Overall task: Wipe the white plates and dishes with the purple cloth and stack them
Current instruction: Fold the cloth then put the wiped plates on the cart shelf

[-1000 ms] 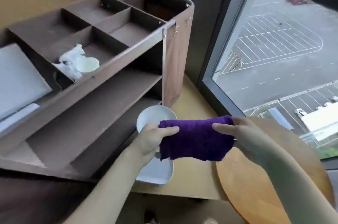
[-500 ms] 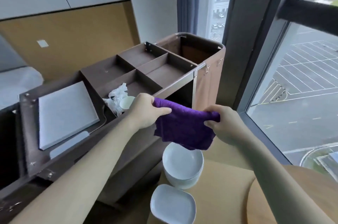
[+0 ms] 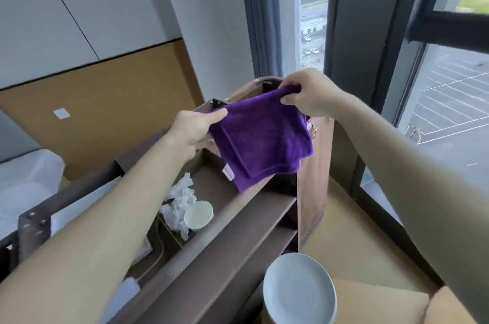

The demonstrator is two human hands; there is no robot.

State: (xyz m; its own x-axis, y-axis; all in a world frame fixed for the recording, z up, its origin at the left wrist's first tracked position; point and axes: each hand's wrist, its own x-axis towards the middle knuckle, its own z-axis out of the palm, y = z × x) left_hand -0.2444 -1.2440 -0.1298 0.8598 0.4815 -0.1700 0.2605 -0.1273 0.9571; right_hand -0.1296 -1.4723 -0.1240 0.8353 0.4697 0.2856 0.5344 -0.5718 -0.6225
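A folded purple cloth (image 3: 264, 135) hangs in the air above the brown cart's far compartments. My left hand (image 3: 194, 130) pinches its near-left corner between thumb and fingers. Its far-right corner is pinched by my right hand (image 3: 309, 96), which is a little higher and further away. A stack of round white plates (image 3: 300, 290) stands low at the bottom right, on a tan surface beside the cart. Both hands are well above and beyond the plates.
The brown wooden cart (image 3: 232, 220) has open top compartments; one holds a small white cup (image 3: 198, 215) and crumpled white paper (image 3: 178, 202). A flat white pad (image 3: 87, 204) lies on the cart's left. A large window (image 3: 449, 101) fills the right.
Both hands lifted the purple cloth up and away from the plates to above the cart, and my view tilted upward. The square dish has dropped out of sight.
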